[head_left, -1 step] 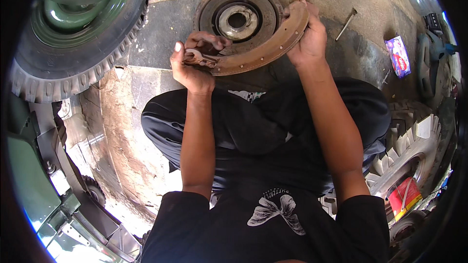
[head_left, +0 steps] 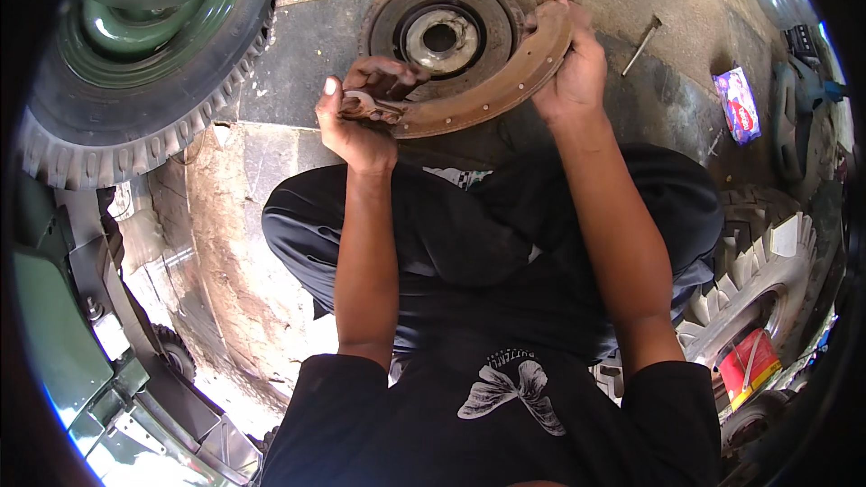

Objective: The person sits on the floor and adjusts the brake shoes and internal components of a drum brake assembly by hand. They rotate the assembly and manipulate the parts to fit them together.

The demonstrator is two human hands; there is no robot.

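Both hands closed on curved brake shoe (head_left: 492, 90) above brake drum (head_left: 442, 32), left hand (head_left: 361, 117) pinching its rusty end, right hand (head_left: 568, 72) gripping the far end; greasy fingers could slip and drop it onto the drum.

Bare concrete floor (head_left: 316, 45) open in upper middle, between green-rimmed tyre (head_left: 135, 81) at upper left and round brake drum (head_left: 442, 32) at top centre. Curved brake shoe (head_left: 492, 95) spans both hands, blocks straight reach to drum. Upper right: loose bolt (head_left: 642, 43), small packet (head_left: 738, 104); bare patch between. Lower right crowded: second tyre (head_left: 758, 280), red can (head_left: 747, 362).
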